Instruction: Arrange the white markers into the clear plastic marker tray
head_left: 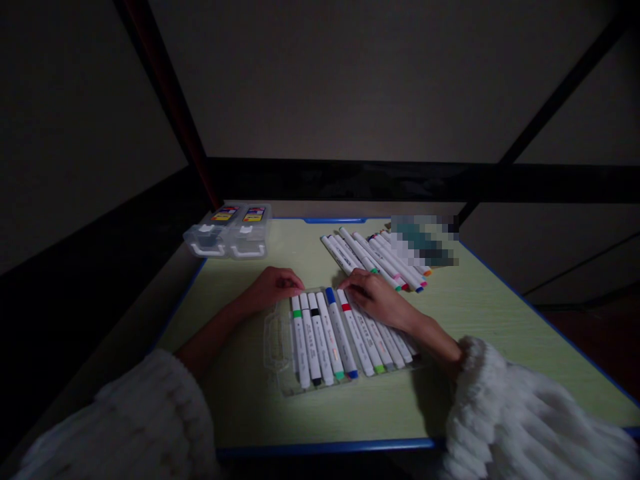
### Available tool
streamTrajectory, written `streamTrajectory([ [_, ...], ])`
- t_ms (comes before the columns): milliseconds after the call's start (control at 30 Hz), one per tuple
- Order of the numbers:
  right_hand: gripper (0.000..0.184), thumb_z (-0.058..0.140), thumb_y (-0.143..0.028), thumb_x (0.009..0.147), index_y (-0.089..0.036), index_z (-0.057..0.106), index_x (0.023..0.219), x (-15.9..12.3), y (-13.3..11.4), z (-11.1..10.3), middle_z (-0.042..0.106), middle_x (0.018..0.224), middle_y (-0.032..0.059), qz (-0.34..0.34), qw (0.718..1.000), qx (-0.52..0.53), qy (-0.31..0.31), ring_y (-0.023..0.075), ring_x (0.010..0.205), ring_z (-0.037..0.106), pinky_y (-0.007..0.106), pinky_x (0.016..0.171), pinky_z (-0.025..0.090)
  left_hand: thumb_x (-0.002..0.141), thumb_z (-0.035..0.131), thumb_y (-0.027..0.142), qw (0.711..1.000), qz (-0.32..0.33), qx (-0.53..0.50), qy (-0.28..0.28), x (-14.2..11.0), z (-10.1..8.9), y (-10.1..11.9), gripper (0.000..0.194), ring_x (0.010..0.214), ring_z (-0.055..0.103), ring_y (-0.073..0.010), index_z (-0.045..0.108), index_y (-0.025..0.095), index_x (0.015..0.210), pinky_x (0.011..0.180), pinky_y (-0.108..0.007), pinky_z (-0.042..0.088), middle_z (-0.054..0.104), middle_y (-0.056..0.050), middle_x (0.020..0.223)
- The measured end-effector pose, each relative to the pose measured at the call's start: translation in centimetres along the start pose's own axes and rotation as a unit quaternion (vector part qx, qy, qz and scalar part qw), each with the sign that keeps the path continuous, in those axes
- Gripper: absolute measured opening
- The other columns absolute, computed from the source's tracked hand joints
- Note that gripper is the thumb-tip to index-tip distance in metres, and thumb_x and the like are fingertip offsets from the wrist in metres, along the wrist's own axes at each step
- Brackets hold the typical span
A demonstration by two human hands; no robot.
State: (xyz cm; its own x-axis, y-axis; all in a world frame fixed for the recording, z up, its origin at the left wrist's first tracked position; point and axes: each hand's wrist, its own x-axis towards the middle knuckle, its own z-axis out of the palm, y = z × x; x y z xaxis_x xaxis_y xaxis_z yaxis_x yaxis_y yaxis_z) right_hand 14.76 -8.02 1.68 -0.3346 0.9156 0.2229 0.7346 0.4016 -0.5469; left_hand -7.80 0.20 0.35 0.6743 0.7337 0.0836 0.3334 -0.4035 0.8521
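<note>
Markers (325, 340), white-barrelled, laid side by side in a row; caps and bands in green, black, blue and red. Housed in an open transparent plastic case (297, 392), set lengthwise towards the near edge of the pale green tabletop (250, 420), about midway between its sides.

Left hand (277, 285): the person's, at the far left corner of the case, fingers bent inward, tips beside the end of the green-banded marker (301, 343). From where I stand, cannot tell whether it pinches anything.

Right hand (373, 297): fingers curled over the far ends of the right-hand markers, tips by the end of the red-banded marker (356, 333). Whether they grasp or merely rest, cannot tell.

Handling, by judgement: each marker light, rigid, smooth, apt to roll or slide; best taken mid-barrel between thumb and forefinger, or nudged by the ends to square the row. Case probably thin and springy, brittle if twisted; best held by its side walls, kept level.

Further items: loose markers (360, 252), heaped towards the far right corner, beside a pixelated patch (425, 241); two transparent carrying cases (233, 233), labelled, handles towards the near edge, at the far left corner. Sleeves (135, 420): white, fluffy.
</note>
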Motion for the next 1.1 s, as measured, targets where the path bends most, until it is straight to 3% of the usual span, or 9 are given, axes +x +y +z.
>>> streamTrajectory([
  [1100, 0.022, 0.039, -0.007, 0.072, -0.015, 0.055, 0.083, 0.07, 0.38, 0.39, 0.056, 0.08, 0.0054, 0.016, 1.0, -0.014, 0.009, 0.016, 0.072, 0.053, 0.027, 0.065, 0.039, 0.066, 0.058, 0.019, 1.0, 0.003, 0.003, -0.007, 0.07, 0.13, -0.12, 0.01, 0.056, 0.049, -0.0081, 0.063, 0.01, 0.066, 0.052, -0.018, 0.035, 0.059, 0.0, 0.061],
])
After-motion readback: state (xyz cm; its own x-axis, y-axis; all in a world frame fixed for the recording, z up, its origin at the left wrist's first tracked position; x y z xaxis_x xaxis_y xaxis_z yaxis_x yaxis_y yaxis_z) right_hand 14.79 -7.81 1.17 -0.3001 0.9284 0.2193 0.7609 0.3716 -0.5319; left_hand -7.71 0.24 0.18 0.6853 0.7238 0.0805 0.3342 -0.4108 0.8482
